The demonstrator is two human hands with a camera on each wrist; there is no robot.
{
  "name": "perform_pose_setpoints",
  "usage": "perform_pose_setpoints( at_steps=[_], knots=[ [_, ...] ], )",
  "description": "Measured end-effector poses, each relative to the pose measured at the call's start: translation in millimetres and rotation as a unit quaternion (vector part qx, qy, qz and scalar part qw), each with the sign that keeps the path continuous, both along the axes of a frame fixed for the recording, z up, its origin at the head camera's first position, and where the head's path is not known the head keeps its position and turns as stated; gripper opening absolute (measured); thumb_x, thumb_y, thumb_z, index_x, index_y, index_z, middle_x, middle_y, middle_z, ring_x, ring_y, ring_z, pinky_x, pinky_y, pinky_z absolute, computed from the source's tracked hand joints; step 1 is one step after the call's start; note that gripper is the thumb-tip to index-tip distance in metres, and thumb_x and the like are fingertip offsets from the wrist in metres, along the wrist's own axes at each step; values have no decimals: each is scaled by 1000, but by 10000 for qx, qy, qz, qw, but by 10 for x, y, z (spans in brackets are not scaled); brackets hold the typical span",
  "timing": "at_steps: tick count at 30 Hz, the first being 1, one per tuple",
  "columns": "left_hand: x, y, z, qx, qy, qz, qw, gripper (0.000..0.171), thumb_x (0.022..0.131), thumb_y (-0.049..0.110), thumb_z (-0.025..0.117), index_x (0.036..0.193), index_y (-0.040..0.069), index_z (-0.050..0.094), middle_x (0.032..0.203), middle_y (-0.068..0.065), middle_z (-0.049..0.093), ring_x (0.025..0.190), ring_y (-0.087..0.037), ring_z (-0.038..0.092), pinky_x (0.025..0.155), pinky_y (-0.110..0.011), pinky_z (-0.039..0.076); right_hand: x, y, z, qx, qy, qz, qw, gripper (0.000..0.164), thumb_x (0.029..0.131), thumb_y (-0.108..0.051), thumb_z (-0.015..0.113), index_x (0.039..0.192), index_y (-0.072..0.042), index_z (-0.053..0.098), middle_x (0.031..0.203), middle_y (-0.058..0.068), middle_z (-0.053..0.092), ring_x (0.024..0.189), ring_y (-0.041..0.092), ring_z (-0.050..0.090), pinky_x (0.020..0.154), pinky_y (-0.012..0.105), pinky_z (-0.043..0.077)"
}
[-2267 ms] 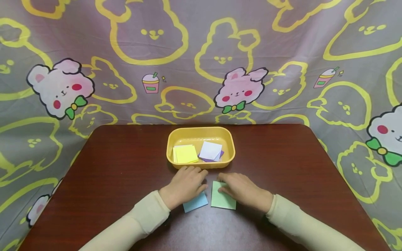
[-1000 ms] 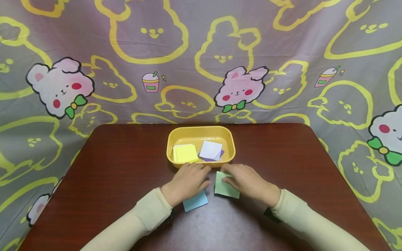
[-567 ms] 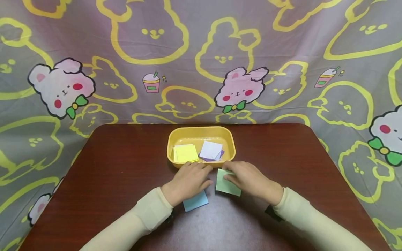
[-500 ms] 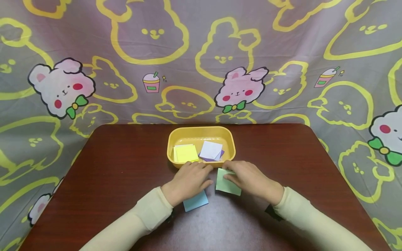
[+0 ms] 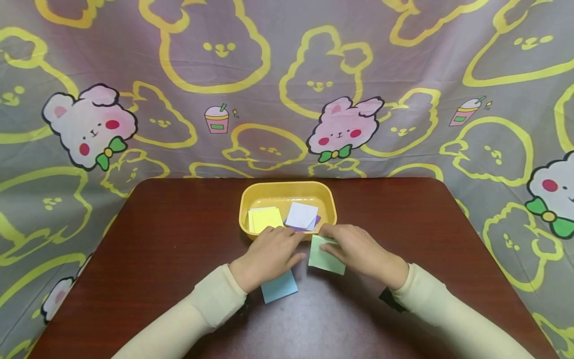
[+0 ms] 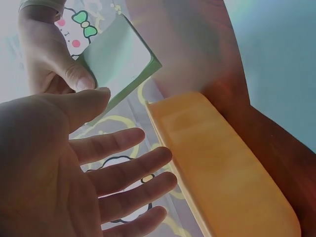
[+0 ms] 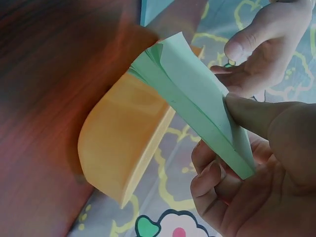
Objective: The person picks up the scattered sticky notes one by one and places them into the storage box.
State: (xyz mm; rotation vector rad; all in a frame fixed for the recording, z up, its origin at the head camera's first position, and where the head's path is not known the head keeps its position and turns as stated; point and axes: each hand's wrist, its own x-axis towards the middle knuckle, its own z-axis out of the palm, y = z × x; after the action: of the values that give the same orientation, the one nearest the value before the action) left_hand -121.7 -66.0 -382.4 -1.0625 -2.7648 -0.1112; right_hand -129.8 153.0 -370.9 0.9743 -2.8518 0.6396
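My right hand (image 5: 365, 254) pinches a light-green sticky note pad (image 5: 329, 261) between thumb and curled fingers, just in front of the yellow tray. In the right wrist view the pad (image 7: 197, 94) is thick, with its top sheet lifting at a corner. My left hand (image 5: 266, 257) hovers beside it, palm down; the left wrist view shows its fingers (image 6: 133, 168) spread and holding nothing. Beneath the left hand, a light-blue sticky note pad (image 5: 280, 290) lies on the table, partly hidden by the wrist.
The yellow tray (image 5: 287, 186) stands behind both hands. Inside it are yellow notes (image 5: 265, 219) on the left, with white notes (image 5: 300, 214) and purple notes (image 5: 318, 220) on the right. A patterned curtain (image 5: 269, 99) hangs behind the brown table (image 5: 179, 239).
The green pad has been lifted off the table by my right hand and moved toward the tray. My left hand has shifted slightly forward. The blue pad has stayed put.
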Motion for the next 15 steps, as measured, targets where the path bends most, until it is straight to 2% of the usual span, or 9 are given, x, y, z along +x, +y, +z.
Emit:
perform_pose_setpoints(
  at_steps=[8, 15],
  knots=[
    [-35, -12, 38, 181, 77, -77, 9998, 33, 91, 43, 53, 110, 17, 60, 101, 1, 66, 91, -20, 62, 72, -37, 46, -38, -30, 63, -48, -63, -60, 10000, 22, 80, -21, 71, 99, -12, 64, 82, -9, 61, 67, 6, 51, 60, 25, 46],
    [-59, -28, 105, 195, -22, 29, 9998, 37, 90, 43, 54, 116, 17, 61, 101, 1, 66, 90, -18, 61, 74, -37, 46, -53, -32, 89, -50, 139, -56, 9999, 22, 81, -21, 71, 99, -12, 64, 85, -8, 63, 70, 7, 53, 64, 28, 48]
  ],
)
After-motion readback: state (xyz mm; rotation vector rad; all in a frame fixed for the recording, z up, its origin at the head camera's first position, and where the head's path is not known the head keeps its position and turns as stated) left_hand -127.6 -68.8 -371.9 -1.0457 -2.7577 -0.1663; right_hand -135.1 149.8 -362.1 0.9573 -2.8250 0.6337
